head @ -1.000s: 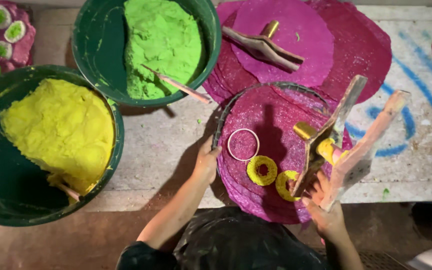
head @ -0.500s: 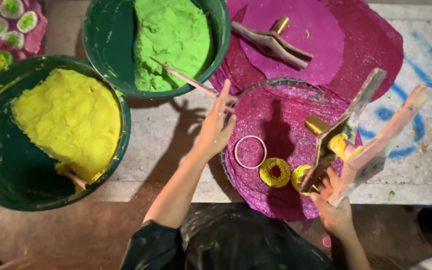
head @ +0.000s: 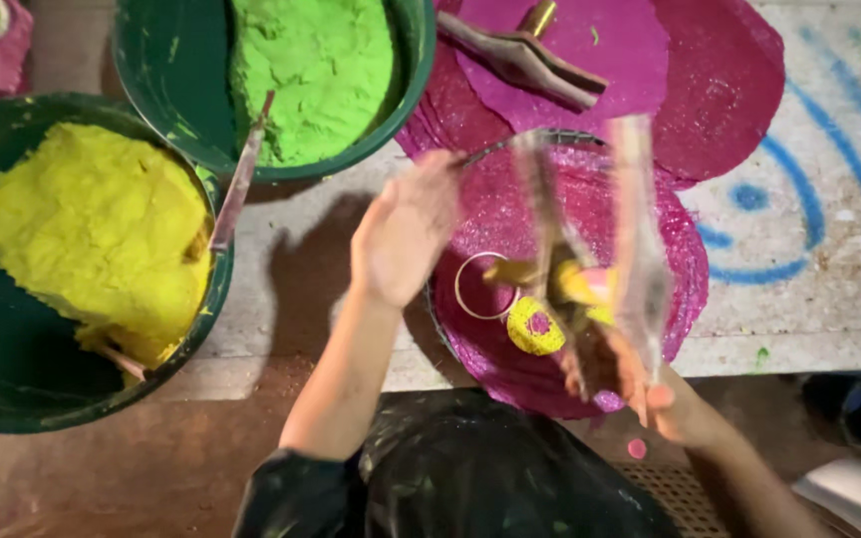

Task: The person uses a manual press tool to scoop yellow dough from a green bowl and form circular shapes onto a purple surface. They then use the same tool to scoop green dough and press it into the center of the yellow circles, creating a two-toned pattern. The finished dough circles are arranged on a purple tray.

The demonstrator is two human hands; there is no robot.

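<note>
My left hand (head: 406,231) hovers open above the left rim of a round magenta disc (head: 490,214), fingers apart and holding nothing. My right hand (head: 640,384) grips a hinged wooden press (head: 590,239) at its near end; the press is blurred with motion and stands over the disc with yellow paste between its arms. On the disc lie a white ring (head: 480,286) and a yellow ring-shaped piece (head: 535,327) with a magenta centre.
A green tub of yellow powder (head: 82,239) sits at the left, a stick in it. A green tub of bright green powder (head: 316,75) stands behind. More magenta discs (head: 719,90) and a second wooden press (head: 520,55) lie at the back.
My left hand has pulled back from the green tub toward the disc's left rim. The wooden press in my right hand has swung upright and leftward, now blurred.
</note>
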